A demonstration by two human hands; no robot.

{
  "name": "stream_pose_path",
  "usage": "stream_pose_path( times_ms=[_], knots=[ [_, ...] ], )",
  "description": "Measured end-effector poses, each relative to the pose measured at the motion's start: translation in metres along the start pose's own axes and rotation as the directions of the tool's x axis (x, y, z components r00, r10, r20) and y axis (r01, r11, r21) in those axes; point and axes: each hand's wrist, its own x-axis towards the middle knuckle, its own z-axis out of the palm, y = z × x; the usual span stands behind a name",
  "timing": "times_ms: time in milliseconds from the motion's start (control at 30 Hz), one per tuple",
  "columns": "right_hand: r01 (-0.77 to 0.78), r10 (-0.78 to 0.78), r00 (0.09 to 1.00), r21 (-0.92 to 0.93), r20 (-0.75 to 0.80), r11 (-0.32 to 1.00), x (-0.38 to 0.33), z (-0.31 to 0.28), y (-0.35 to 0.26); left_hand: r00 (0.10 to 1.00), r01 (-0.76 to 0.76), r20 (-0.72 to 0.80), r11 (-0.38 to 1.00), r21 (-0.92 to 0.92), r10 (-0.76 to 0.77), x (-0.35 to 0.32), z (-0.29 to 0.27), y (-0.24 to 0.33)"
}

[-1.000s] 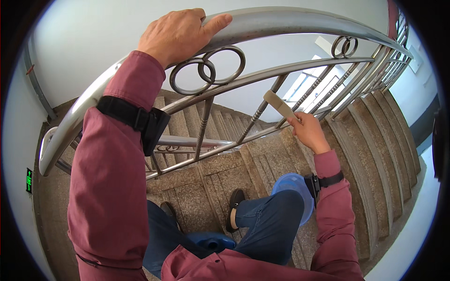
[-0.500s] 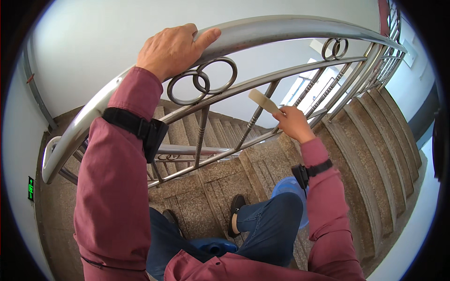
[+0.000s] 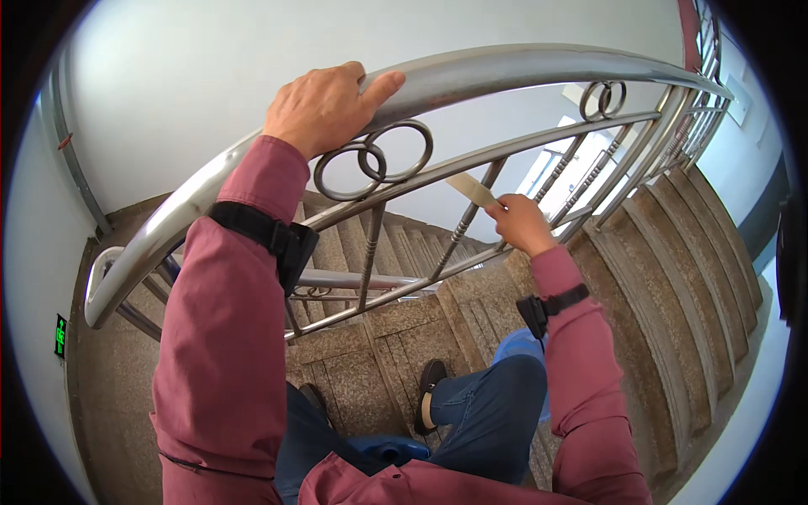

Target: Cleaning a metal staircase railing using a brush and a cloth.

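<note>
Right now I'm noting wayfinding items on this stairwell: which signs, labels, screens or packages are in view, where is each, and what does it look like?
Lit sign: a small upright rectangle low on the white wall at far left, dark with glowing green markings.
White panel: on the wall at upper right beyond the railing; a small pale rectangle, too distorted to tell what it is.
No packages or screens show.

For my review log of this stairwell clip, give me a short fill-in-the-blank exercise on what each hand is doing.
1. The left hand grips the top of the steel ____.
2. The right hand holds a flat pale strip against a slanted ____ of the railing.
3. Just under the left hand sit two interlocked metal ____.
4. Each forearm wears a black ____.

Missing words: handrail; bar; rings; strap
</note>
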Motion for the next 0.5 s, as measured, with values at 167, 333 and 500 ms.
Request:
stream_pose_path(
  times_ms=[167,333,500],
  knots=[
    [0.079,-0.09,0.99,-0.103,-0.105,0.992,-0.013,0.005,0.01,1.0,0.015,0.019,1.0,-0.02,-0.015,0.0,0.001,-0.005],
    [-0.012,0.011,1.0,-0.02,-0.014,1.0,-0.037,-0.005,0.033,0.999,-0.018,-0.036,1.0,0.01,0.018,0.0,0.003,-0.004],
    [-0.018,0.017,0.999,-0.006,-0.032,1.0,-0.027,-0.005,0.018,1.0,-0.017,-0.019,1.0,0.001,0.017,0.0,0.001,-0.003]
  ],
)
